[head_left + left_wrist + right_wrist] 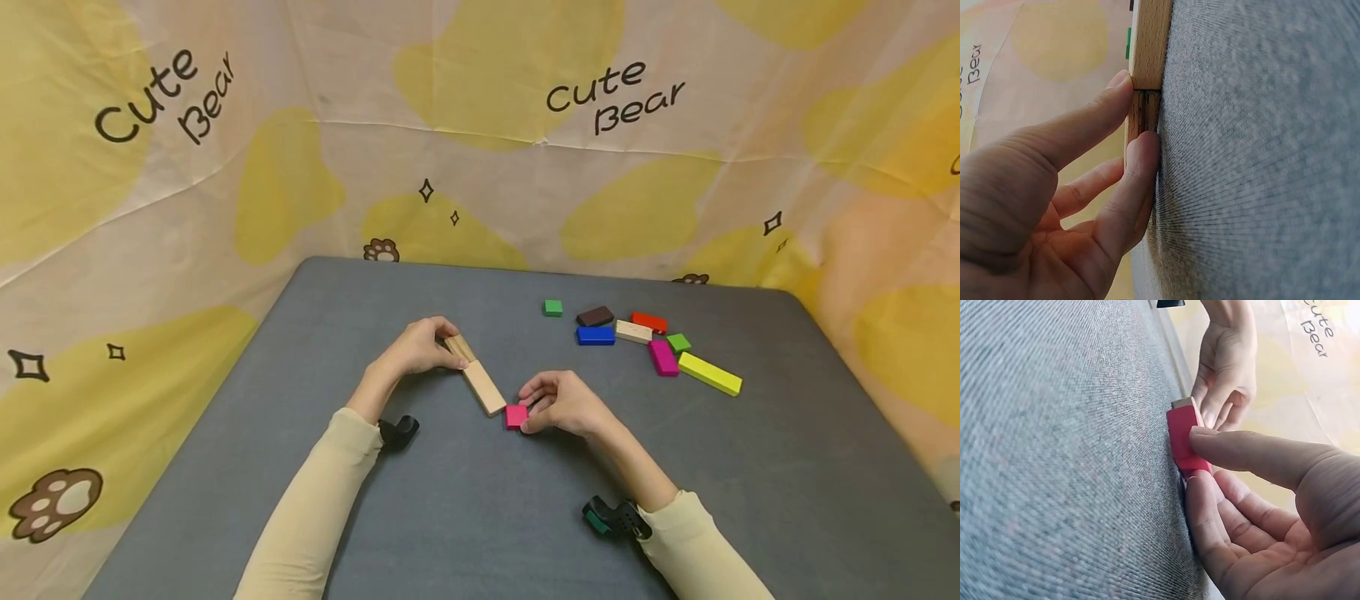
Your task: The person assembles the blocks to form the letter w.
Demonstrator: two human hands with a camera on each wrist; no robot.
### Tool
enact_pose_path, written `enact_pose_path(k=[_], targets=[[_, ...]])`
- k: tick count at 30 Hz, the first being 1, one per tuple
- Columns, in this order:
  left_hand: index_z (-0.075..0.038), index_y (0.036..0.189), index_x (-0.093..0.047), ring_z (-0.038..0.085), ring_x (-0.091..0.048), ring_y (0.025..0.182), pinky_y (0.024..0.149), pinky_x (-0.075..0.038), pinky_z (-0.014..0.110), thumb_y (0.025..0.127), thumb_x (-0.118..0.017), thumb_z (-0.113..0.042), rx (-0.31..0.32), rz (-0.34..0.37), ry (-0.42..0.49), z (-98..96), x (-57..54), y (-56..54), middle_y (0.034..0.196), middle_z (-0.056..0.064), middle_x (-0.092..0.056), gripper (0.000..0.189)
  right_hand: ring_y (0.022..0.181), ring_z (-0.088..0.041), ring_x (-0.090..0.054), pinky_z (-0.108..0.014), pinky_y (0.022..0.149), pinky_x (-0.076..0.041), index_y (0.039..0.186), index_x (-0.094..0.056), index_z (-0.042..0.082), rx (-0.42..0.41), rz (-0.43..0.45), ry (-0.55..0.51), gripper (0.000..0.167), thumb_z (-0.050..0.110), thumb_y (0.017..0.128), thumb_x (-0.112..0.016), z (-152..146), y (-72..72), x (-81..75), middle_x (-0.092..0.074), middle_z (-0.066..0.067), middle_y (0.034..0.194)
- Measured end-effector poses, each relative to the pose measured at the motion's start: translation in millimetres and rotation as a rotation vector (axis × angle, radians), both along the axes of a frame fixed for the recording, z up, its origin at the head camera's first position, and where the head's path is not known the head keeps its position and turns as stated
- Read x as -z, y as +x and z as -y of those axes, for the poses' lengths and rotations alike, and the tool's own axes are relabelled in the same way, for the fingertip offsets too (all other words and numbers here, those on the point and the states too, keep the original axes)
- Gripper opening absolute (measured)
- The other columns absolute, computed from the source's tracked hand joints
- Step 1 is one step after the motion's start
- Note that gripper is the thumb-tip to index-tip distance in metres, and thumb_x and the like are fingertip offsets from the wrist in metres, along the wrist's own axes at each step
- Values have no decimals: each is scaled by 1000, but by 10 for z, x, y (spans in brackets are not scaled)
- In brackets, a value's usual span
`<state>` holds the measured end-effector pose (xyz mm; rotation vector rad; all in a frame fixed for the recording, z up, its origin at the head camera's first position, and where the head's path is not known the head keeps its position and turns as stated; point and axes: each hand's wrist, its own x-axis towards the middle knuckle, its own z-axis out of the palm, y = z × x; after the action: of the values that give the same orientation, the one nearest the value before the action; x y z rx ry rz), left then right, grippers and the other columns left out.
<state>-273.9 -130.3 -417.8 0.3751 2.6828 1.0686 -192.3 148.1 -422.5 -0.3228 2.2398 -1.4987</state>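
Two plain wooden blocks lie end to end in a slanting row on the table. My left hand (416, 350) grips the farther wooden block (460, 346), its thumb at the seam with the nearer wooden block (484, 389). In the left wrist view, dark streaks mark the gripped block (1142, 112). At the row's near end sits a short pinkish-red block (514, 417). My right hand (567, 404) pinches this red block (1182, 434) between thumb and fingers, low at the table surface. The wooden row shows partly behind it in the right wrist view.
To the right lies a loose group of blocks: blue (596, 336), dark brown (595, 316), pale wood (633, 332), red (648, 322), magenta (663, 357), green (678, 342) and long yellow (710, 373). Another green block (552, 308) stands apart. A patterned curtain (480, 158) hangs behind the grey table (450, 517).
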Motion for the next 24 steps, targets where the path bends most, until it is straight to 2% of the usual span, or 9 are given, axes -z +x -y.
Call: enact_pose_path(k=[15, 24], targets=[[-4, 125, -62, 24, -56, 103, 91, -45, 40, 77, -87, -26, 9, -4, 4, -11, -25, 2, 118, 10, -60, 59, 75, -21, -64, -31, 67, -52, 104, -67, -3, 14, 16, -2, 40, -5, 69, -86, -8, -3, 9, -65, -12, 92], [-1, 125, -62, 24, -58, 102, 89, -46, 38, 78, -86, -24, 35, -16, 17, 4, -47, 28, 117, 12, -62, 58, 76, -20, -63, -30, 67, -51, 106, -66, -4, 11, 29, -15, 42, -5, 68, -86, -2, -7, 15, -64, -15, 95]])
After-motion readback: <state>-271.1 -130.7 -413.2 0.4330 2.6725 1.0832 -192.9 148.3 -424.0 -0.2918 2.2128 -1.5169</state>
